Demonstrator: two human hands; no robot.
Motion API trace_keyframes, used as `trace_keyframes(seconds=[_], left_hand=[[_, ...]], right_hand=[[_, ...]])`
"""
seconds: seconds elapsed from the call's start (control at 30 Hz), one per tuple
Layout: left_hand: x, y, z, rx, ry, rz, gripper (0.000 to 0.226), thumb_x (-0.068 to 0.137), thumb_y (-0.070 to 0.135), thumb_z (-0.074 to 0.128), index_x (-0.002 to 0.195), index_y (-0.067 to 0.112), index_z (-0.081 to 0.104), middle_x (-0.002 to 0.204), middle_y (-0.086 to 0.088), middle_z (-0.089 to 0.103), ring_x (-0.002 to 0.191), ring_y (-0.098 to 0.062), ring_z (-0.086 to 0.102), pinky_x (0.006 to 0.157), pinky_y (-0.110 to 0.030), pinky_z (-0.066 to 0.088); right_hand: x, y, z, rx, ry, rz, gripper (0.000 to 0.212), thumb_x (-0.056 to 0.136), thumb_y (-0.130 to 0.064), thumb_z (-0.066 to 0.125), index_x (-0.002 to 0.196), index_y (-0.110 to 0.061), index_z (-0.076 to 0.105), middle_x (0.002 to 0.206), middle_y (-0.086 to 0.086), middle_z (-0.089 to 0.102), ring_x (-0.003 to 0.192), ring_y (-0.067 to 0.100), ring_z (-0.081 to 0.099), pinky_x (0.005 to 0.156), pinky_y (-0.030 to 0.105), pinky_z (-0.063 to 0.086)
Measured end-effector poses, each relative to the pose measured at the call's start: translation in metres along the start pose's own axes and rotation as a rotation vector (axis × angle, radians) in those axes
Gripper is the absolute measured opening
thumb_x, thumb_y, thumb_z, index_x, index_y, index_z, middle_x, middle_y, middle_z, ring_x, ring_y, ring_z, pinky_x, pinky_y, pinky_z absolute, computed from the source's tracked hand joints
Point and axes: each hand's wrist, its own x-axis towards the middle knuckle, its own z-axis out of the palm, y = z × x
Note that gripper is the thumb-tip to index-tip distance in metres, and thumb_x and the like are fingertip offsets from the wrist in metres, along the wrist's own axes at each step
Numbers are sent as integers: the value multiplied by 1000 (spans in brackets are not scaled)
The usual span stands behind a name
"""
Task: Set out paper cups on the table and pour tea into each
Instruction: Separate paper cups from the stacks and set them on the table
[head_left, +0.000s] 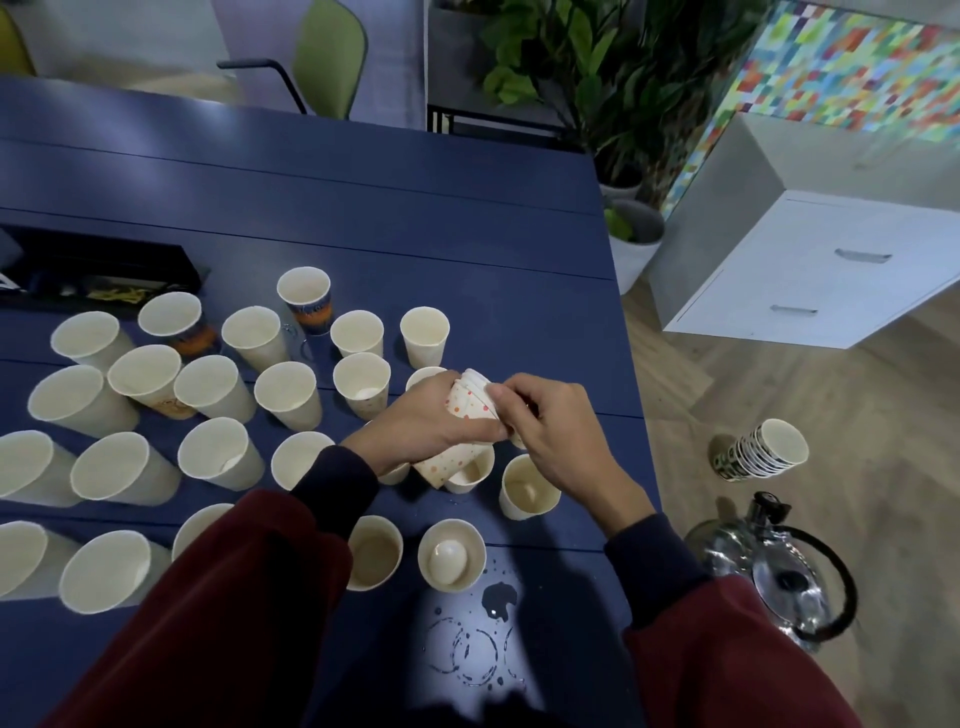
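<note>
- Wood floor (779, 374) runs along the right of a dark blue tabletop (415, 234). A white cabinet (810, 270) and green plants (597, 67) stand at the back, and a green chair (327, 52) is behind the far edge.
- Lots of pale cups (291, 395) stand upright in loose rows on the left and middle of the tabletop. A few have orange or dark prints on their sides.
- The cups nearest the person look to have pale brown drink in them. The ones further left look dry inside.
- A stack (467, 402) of dotted cups is held tilted above the near right part of the tabletop, over some of the standing cups.
- The left grip (415, 415) is clenched round the middle of the stack.
- The right grip (550, 431) pinches the stack's rim end with thumb and fingertips.
- Both arms wear dark red sleeves (234, 597) with dark cuffs.
- A small dark puddle (498, 597) and wet rings (467, 654) mark the tabletop near the person.
- A glass teapot (779, 577) sits on the floor to the right. A second stack (763, 449) of printed cups stands near it.
- A black tray (104, 270) lies at the far left of the tabletop.
</note>
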Motion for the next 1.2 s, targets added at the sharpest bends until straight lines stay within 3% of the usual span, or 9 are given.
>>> trace_keyframes(seconds=[0.2, 0.43, 0.53, 0.6, 0.7, 0.87, 1.0, 1.07, 1.2], left_hand=[[2, 1, -1, 52, 57, 40, 42, 72, 34, 88, 98, 16, 61, 87, 6, 66, 71, -5, 57, 55, -10, 40], [3, -2, -4, 149, 127, 35, 53, 67, 36, 90, 105, 23, 55, 99, 7, 65, 85, -6, 60, 60, -13, 42], [4, -6, -8, 245, 123, 22, 56, 67, 40, 87, 109, 24, 54, 99, 8, 64, 88, -10, 60, 68, -26, 47], [4, -11, -9, 280, 115, 19, 54, 69, 41, 86, 109, 22, 54, 96, 8, 61, 85, -7, 57, 65, -23, 43], [5, -19, -11, 233, 129, 10, 54, 68, 45, 87, 107, 22, 56, 95, 8, 62, 86, -6, 58, 67, -24, 45], [12, -21, -14, 105, 177, -31, 72, 50, 72, 82, 104, 31, 60, 97, 11, 71, 91, -7, 67, 82, -41, 58], [18, -18, -14, 160, 209, -25, 55, 57, 72, 76, 90, 31, 63, 85, 10, 72, 81, -9, 68, 76, -43, 58], [20, -18, -11, 222, 223, -26, 47, 61, 69, 73, 85, 30, 63, 79, 11, 71, 76, -8, 67, 70, -39, 56], [22, -15, -8, 351, 270, -8, 40, 64, 62, 72, 81, 28, 60, 72, 11, 67, 70, -7, 63, 57, -28, 42]], right_hand=[[2, -1, 6, -97, 88, 53, 44, 101, -39, 56, 66, -13, 61, 53, 3, 56, 54, 22, 50, 53, 39, 41], [11, -5, 12, -226, 122, 16, 47, 100, -37, 55, 63, -8, 58, 52, 7, 54, 54, 29, 50, 53, 43, 42], [20, -5, 10, -217, 187, 10, 46, 101, -35, 56, 64, -8, 58, 52, 5, 54, 52, 26, 50, 51, 36, 38], [30, -7, 5, -207, 212, 8, 45, 101, -34, 57, 63, -8, 57, 52, 3, 54, 51, 23, 51, 51, 33, 38], [43, -11, 0, -172, 78, 0, 45, 100, -34, 57, 65, -6, 60, 52, 6, 59, 52, 25, 60, 56, 37, 47], [48, -17, 1, -37, -118, 26, 40, 100, -31, 59, 68, -7, 62, 60, 8, 64, 54, 22, 63, 55, 37, 50], [47, -19, 9, -6, -127, -18, 40, 100, -29, 59, 68, -4, 60, 62, 10, 60, 57, 21, 50, 57, 37, 44], [46, -19, 9, -9, -94, -32, 41, 100, -28, 59, 67, -5, 59, 58, 6, 56, 54, 15, 45, 54, 29, 39], [43, -15, 8, -36, 2, -16, 40, 100, -28, 60, 66, -7, 59, 53, -2, 49, 52, 11, 40, 50, 23, 32]])
